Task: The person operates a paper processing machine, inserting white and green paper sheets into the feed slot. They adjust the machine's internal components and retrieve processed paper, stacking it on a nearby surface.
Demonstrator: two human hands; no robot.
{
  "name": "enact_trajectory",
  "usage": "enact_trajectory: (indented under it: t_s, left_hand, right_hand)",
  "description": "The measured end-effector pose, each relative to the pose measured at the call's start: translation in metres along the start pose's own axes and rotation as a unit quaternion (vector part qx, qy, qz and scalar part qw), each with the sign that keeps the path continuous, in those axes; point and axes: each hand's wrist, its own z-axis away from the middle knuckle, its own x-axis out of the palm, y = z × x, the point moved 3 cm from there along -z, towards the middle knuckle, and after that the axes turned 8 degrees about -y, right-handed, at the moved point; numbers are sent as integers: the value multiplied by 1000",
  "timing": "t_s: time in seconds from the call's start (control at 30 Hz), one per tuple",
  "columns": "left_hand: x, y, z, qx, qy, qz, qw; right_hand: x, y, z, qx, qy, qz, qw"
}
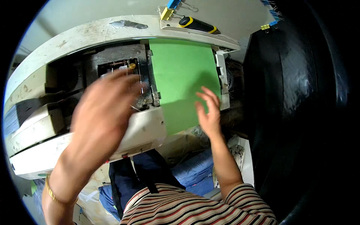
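Observation:
A sheet of green paper (pixel 180 71) lies across the right part of an off-white machine (pixel 144 125) whose dark inside is exposed. Over that dark mechanism (pixel 116 52) hovers my left hand (pixel 105 108), blurred by motion. Its fingers look stretched out and apart, pointing toward the paper; the thumb side is hidden. My right hand (pixel 210 110) is above the paper's right edge, fingers curved and spread, with nothing visible between them. Whether its fingertips touch the paper I cannot tell.
At the back, a black and yellow utility knife (pixel 197 25) rests on a ledge beside a yellow binder clip (pixel 167 13) and a blue one (pixel 173 3). A grey blade-like piece (pixel 128 24) lies on the rim. A large black panel (pixel 292 93) stands at the right.

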Motion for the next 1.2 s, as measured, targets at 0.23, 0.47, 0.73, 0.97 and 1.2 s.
enact_trajectory:
  t_s: [0.23,0.47,0.73,0.97,1.2]
  left_hand:
    - [177,39,-213,100,-164,-85,978]
    - [255,41,-303,19,-187,-95,978]
    - [271,31,-314,74,-193,-162,965]
    - [270,30,-316,84,-197,-144,966]
    - [273,28,-317,70,-158,-146,974]
  right_hand:
    - [-29,153,-81,47,-10,18,999]
    - [-21,219,-153,-8,-10,36,999]
    - [-11,224,-180,-46,11,29,998]
    - [-7,232,-186,-36,38,-3,999]
    - [-6,236,-191,-30,6,-10,999]
